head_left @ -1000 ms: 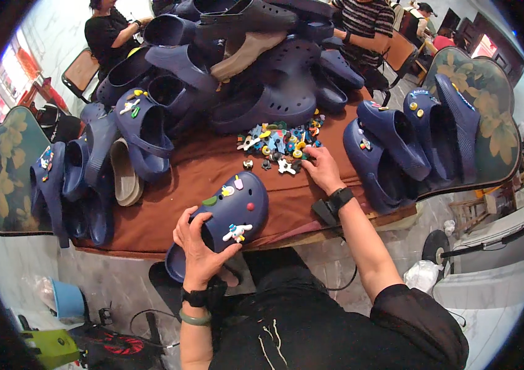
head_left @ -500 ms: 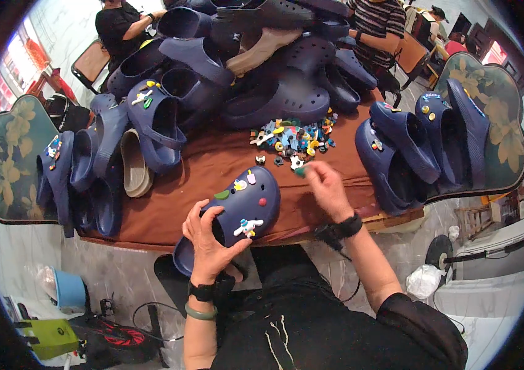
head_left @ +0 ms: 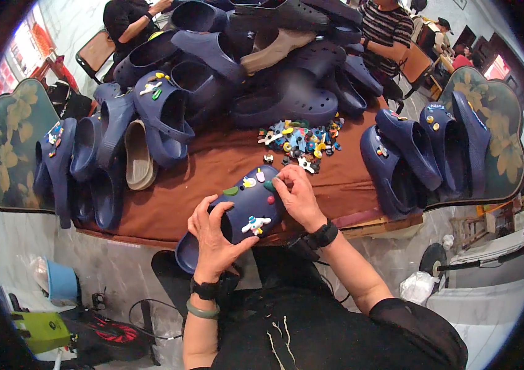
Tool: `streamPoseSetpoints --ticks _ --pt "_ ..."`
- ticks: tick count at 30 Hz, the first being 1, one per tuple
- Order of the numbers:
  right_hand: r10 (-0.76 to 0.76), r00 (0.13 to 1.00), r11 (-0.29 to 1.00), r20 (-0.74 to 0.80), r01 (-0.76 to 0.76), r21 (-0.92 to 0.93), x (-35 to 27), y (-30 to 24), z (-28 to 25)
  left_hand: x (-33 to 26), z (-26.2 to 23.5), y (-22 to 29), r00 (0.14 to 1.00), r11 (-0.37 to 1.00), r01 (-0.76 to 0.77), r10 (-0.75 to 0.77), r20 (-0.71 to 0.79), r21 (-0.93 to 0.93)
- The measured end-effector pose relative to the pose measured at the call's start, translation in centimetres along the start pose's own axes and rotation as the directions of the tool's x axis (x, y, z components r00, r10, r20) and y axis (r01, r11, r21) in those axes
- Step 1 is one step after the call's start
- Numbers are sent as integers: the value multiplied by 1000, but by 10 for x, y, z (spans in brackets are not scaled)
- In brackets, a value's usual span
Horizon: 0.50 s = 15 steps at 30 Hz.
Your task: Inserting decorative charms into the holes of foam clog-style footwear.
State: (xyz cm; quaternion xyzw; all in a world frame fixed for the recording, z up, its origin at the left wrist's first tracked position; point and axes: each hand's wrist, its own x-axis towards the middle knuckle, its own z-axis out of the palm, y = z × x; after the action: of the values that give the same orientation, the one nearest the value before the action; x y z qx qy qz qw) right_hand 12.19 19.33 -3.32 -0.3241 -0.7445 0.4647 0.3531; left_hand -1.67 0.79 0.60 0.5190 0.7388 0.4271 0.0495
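Observation:
A navy blue foam clog (head_left: pixel 241 214) is tilted over the near edge of the table, its toe pointing away and to the right. My left hand (head_left: pixel 209 237) grips its side and opening, thumb on the near side and fingers on the far side. Pressed into the upper are a white character charm (head_left: pixel 255 226), a green leaf-like charm (head_left: pixel 230 192), a small red charm (head_left: pixel 270 200) and pale and yellow ones. With thumb and forefinger, my right hand (head_left: pixel 299 196) pinches a small dark green charm (head_left: pixel 268 185) against the toe; the contact point is partly hidden.
Loose colourful charms (head_left: pixel 302 143) lie heaped beyond the clog on the brown cloth (head_left: pixel 212 166). Behind them rises a tall pile of clogs (head_left: pixel 283 108). More decorated clogs stand at the left (head_left: pixel 157 111) and right (head_left: pixel 394 154). Two people sit across the table.
My right hand has moved left and nearer with the dark green charm, from beside the heap to the clog's toe. My left hand keeps its grip on the clog.

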Motion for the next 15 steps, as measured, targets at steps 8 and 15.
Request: streamPoseSetpoints --ticks 8,15 --pt "-462 887 841 7 440 -314 0 -16 -5 -1 -1 -3 1000 1000 5 -5 22 -2" --pt "-327 937 906 127 348 -240 5 -16 -22 1 -1 -3 999 1000 -22 22 39 11"
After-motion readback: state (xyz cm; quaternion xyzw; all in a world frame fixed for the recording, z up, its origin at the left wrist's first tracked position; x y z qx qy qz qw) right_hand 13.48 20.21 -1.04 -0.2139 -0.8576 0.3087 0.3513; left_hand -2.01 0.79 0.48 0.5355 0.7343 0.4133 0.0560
